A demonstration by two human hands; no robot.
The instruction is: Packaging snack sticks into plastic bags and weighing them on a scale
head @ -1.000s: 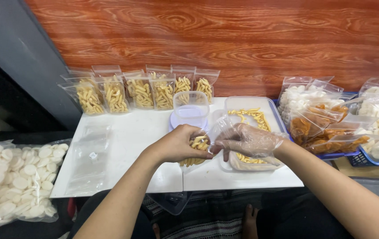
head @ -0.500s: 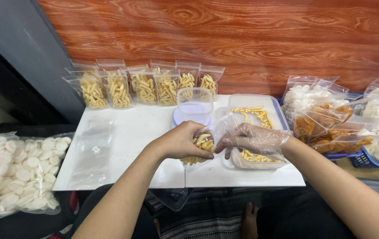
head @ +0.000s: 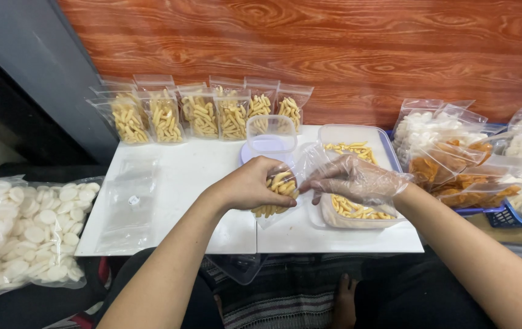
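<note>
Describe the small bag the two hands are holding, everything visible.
The small bag is clear soft plastic, part-filled with short yellow stick snacks. It is held tilted just above the white table, mouth up and toward the right. The bare left hand wraps its upper part, hiding much of it. The right hand, in a thin clear glove, pinches the open mouth's edge.

At frame centre your hands meet over the low white table [head: 176, 183]; filled clear zip pouches of stick snacks [head: 203, 113] line its upper edge, a clear plastic tub [head: 328, 137] lies centre-right, a large clear bag of white round crackers [head: 20, 234] lower left.
</note>
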